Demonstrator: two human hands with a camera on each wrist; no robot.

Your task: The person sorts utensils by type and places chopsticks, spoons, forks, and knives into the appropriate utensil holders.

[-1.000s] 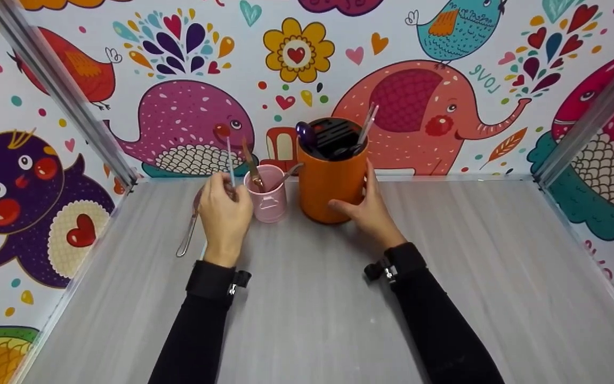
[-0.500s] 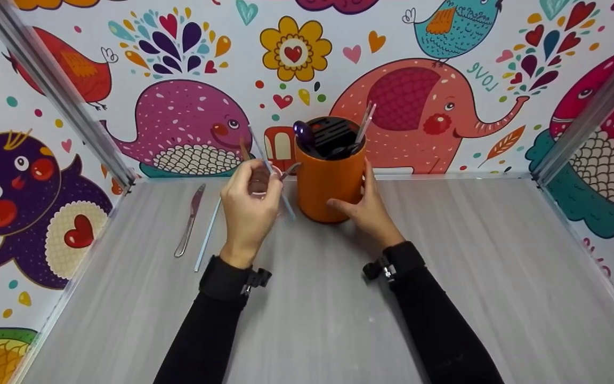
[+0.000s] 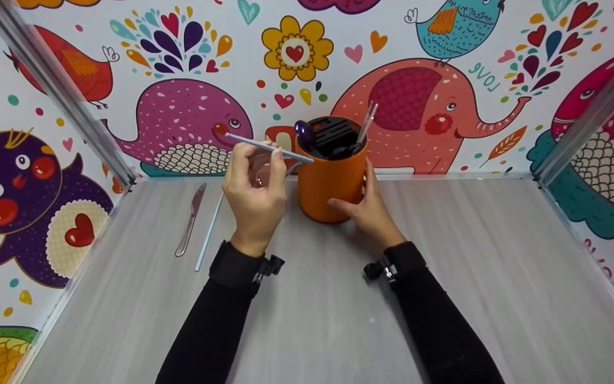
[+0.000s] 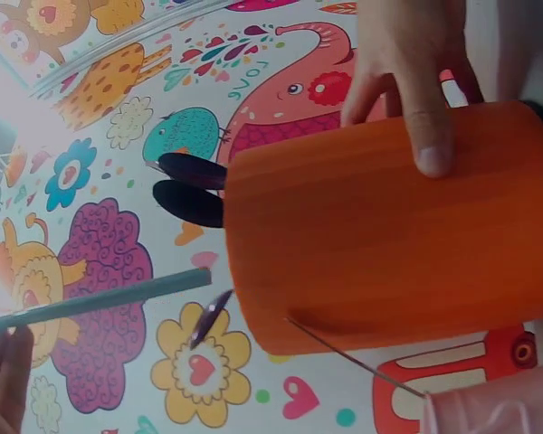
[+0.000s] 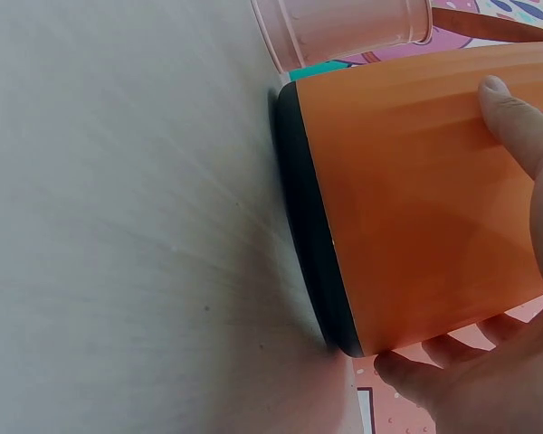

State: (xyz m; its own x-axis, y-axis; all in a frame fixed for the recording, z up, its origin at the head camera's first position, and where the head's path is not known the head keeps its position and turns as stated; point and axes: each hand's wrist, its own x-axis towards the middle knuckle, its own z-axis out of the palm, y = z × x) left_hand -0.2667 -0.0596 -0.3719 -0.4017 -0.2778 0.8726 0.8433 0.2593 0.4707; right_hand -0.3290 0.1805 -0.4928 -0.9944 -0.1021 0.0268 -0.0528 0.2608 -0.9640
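Note:
My left hand (image 3: pixel 256 197) pinches a light blue straw (image 3: pixel 272 149) between thumb and fingers. It is tilted, its right end by the rim of an orange utensil holder (image 3: pixel 325 186) with a black slotted top. My right hand (image 3: pixel 373 213) holds the holder's right side, thumb on the front and fingers round the side. A purple spoon (image 3: pixel 303 129) and pale clear sticks (image 3: pixel 368 122) stand up from the holder. Behind my left hand is a small pink bucket (image 5: pixel 344 32), mostly hidden in the head view; a thin metal handle leans out of it in the left wrist view.
A table knife (image 3: pixel 191 221) lies on the grey tabletop (image 3: pixel 317 309) at the left, with another light blue straw (image 3: pixel 209 232) beside it. The patterned back wall (image 3: pixel 419 101) rises just behind the holder. Metal posts (image 3: pixel 595 90) stand at both back corners.
My left hand has moved right, across the front of the pink bucket, to the holder. The straw has swung from upright to nearly level. My right hand has kept its hold.

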